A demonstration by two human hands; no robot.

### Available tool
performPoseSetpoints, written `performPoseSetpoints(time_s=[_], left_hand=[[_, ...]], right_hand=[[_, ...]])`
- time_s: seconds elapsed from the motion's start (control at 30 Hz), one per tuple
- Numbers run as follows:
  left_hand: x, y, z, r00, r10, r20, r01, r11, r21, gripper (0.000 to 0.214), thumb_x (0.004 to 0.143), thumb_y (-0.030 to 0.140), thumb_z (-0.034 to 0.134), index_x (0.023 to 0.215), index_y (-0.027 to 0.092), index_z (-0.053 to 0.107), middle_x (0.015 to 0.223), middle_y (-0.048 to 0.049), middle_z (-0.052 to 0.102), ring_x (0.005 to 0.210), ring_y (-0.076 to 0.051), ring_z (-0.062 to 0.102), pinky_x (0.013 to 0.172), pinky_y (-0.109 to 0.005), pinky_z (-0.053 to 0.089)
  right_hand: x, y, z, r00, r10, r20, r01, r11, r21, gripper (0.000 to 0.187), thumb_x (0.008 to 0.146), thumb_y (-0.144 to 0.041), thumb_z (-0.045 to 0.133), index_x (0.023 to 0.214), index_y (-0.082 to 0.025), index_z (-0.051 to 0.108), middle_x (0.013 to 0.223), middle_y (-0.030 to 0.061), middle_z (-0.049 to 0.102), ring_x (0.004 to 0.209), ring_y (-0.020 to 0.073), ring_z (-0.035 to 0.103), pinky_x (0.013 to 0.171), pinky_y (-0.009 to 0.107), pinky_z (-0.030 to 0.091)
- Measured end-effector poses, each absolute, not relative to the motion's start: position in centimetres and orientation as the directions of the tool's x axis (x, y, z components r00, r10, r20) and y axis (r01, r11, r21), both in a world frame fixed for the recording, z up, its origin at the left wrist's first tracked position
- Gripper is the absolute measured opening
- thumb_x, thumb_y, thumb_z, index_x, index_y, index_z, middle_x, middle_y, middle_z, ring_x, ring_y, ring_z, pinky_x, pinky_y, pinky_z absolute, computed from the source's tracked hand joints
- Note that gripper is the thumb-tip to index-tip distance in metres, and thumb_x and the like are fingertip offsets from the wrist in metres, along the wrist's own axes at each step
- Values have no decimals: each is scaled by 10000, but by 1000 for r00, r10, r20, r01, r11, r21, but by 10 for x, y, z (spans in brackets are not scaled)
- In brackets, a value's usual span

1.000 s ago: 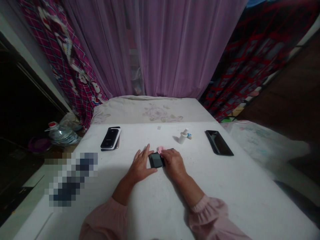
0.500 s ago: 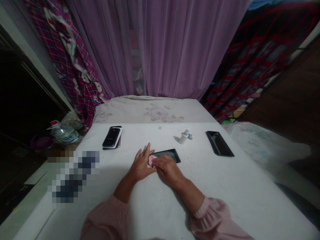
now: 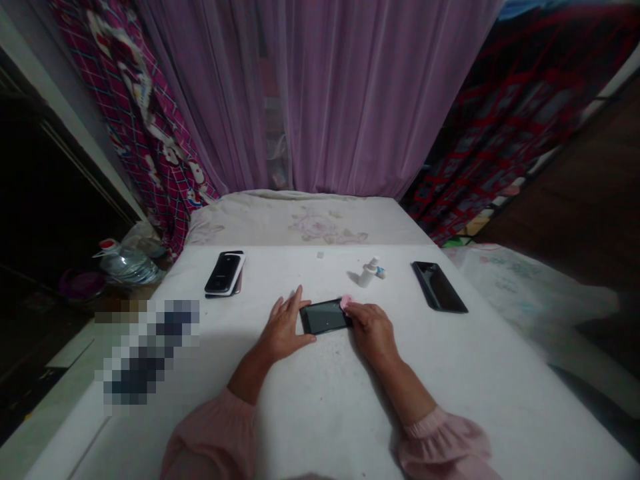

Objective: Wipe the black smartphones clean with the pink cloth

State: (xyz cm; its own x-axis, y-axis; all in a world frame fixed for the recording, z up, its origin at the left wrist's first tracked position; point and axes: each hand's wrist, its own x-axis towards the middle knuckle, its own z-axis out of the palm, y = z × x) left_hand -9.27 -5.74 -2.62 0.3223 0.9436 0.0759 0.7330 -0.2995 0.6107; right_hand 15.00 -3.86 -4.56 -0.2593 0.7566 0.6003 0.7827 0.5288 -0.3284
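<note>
A dark smartphone (image 3: 325,317) lies flat on the white-covered table, screen side up, its long side running left to right. My left hand (image 3: 284,330) braces its left end, thumb along the near edge and a finger at the far corner, the other fingers spread. Pinched in the fingertips of my right hand (image 3: 373,328) is a small pink sponge-like pad (image 3: 345,302), touching the screen's right end. My right fingers partly hide the phone's right edge. Beyond the phone stands a small white spray bottle (image 3: 369,273).
Several phones lie stacked (image 3: 225,273) at the left. A dark tablet-like device (image 3: 440,287) lies at the right. Beside the bottle is a small blue-and-white item (image 3: 381,273). A tiny pale square (image 3: 321,255) lies farther back. Purple curtains (image 3: 360,100) hang behind the table.
My right hand has slid the pink pad from the phone's left end to its right end, uncovering most of the screen. My left hand stays in place.
</note>
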Motion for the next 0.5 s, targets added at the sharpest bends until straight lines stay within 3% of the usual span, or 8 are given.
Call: performPoseSetpoints(time_s=[0.1,0.33,0.43,0.5], left_hand=[[-93,-57,-27,332,940,74,732,-307,608,1174,741,311,732,1521,250,-143,1427,-105,526,1410,-275,352,1177,-559,84],[-94,-57,-30,334,937,105,730,-328,600,1160,739,338,734,1526,248,-114,1423,-105,533,1398,-265,378,1179,-554,109],[-95,-58,-32,321,936,141,733,-340,590,1110,728,344,738,1533,239,-19,1403,-112,551,1381,-266,404,1178,-559,132],[-95,-59,-34,316,933,173,732,-355,581,1008,718,348,743,1516,233,138,1381,-113,570,1355,-270,439,1182,-557,144]], right_hand=[[130,-34,-47,-251,755,606,783,526,-331,233,868,-101,549,931,-222,738,931,52,758,782,207,634,734,339,481],[95,-56,-40,-430,653,623,585,728,-359,219,876,-101,577,1001,-215,714,1019,56,748,868,201,646,771,340,510],[108,-65,-38,-450,638,625,554,748,-364,193,899,-140,581,1023,-222,705,1018,52,748,868,194,650,765,338,522],[125,-66,-39,-384,664,642,593,710,-380,197,911,-154,560,1022,-228,704,1000,49,749,871,194,658,763,339,529]])
